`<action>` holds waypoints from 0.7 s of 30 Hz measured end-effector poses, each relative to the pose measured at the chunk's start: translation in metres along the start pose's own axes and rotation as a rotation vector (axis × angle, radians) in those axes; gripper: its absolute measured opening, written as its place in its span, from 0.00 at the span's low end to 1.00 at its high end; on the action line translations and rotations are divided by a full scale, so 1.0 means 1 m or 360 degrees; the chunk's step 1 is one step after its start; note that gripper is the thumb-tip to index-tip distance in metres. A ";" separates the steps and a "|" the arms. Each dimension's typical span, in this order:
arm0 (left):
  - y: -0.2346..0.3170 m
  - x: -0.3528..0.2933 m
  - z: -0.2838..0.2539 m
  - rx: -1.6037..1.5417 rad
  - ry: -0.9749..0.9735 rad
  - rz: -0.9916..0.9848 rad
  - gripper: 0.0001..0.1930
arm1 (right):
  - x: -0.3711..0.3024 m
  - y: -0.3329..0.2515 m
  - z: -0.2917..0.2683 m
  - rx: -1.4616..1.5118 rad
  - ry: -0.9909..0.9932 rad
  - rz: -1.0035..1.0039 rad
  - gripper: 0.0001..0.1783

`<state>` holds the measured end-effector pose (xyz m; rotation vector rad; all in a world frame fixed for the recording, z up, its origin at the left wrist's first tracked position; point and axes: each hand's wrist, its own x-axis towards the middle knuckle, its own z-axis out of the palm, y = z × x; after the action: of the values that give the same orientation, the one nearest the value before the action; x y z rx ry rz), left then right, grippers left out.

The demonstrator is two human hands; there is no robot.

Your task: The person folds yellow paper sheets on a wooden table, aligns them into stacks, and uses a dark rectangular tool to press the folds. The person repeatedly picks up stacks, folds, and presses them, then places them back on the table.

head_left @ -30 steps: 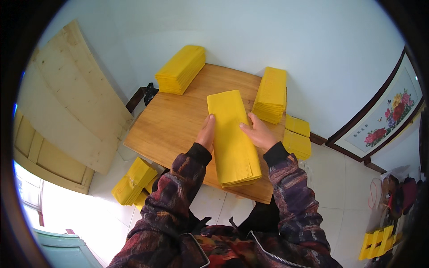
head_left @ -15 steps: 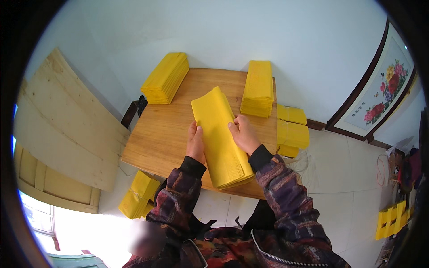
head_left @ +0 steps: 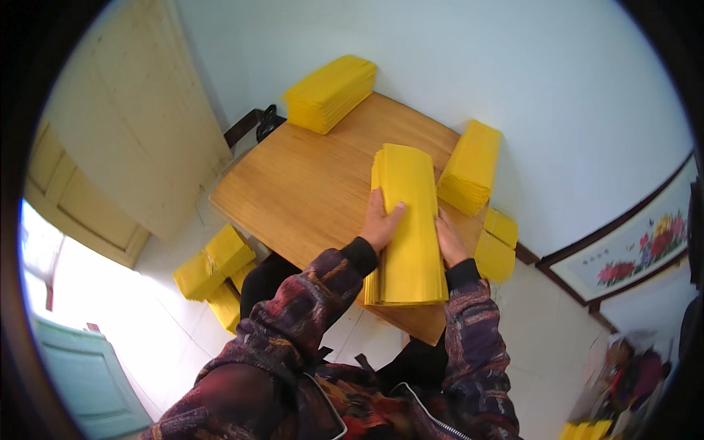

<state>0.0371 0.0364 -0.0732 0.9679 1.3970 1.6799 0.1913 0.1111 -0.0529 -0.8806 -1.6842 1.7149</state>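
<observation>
Left hand's [head_left: 381,222] thumb has shifted onto the upper face of the long, folded yellow paper stack [head_left: 412,235], held over the brown wooden counter [head_left: 293,187]. Left fingers pinch its left edge, tips hidden. Right hand [head_left: 452,240] against right edge; cannot tell whether its fingers pinch. Yellow bundle [head_left: 587,430], lower right, cut off.

Table [head_left: 293,183] (wooden) beneath two yellow stacks [head_left: 330,95] [head_left: 471,167]

- Plain pale-blue wall [head_left: 433,59] behind brown wooden table [head_left: 293,183]
- White-tiled flr [head_left: 543,323]
- Lt. plywood sheet [head_left: 139,103] leans L
- Dk-framed floral pic [head_left: 638,249] stands R
- Teal panel [head_left: 88,378] btm L
- Bright light [head_left: 95,293] hits L side
</observation>
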 end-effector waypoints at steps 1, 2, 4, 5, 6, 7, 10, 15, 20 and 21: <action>-0.005 0.002 0.004 0.0242 0.0095 0.0047 0.37 | -0.002 -0.003 -0.003 0.0077 -0.0108 0.0046 0.25; -0.009 0.001 0.011 0.0487 0.0186 -0.0038 0.39 | -0.004 -0.004 -0.003 0.0037 -0.0068 0.0083 0.25; -0.013 0.000 0.016 0.0723 0.0267 -0.0159 0.41 | -0.008 -0.006 -0.006 0.0014 0.0001 0.0118 0.25; -0.013 -0.001 0.016 0.0721 0.0261 -0.0188 0.42 | -0.009 -0.006 -0.005 -0.0017 0.0064 0.0162 0.26; -0.013 -0.002 0.015 0.0722 0.0248 -0.0220 0.42 | -0.009 -0.008 -0.006 -0.0082 0.0071 0.0165 0.26; -0.012 -0.002 0.013 0.0582 0.0245 -0.0193 0.42 | -0.008 -0.008 -0.005 -0.0097 0.0038 0.0148 0.26; -0.009 -0.001 0.002 0.0122 0.0240 -0.0155 0.43 | -0.007 -0.009 -0.001 -0.0072 0.0027 0.0154 0.26; -0.012 0.001 -0.003 -0.0037 0.0096 -0.0068 0.47 | -0.005 -0.012 -0.002 -0.0137 0.0025 0.0169 0.27; -0.019 0.003 0.001 -0.0108 0.0257 -0.0126 0.48 | 0.001 -0.042 -0.009 -0.1009 0.0130 -0.0161 0.28; -0.020 0.003 0.002 -0.0142 0.0255 -0.0115 0.48 | 0.001 -0.051 -0.008 -0.1105 0.0102 -0.0206 0.28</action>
<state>0.0390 0.0431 -0.0925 0.7383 1.4292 1.7811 0.1950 0.1190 -0.0021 -1.0712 -2.2742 0.9947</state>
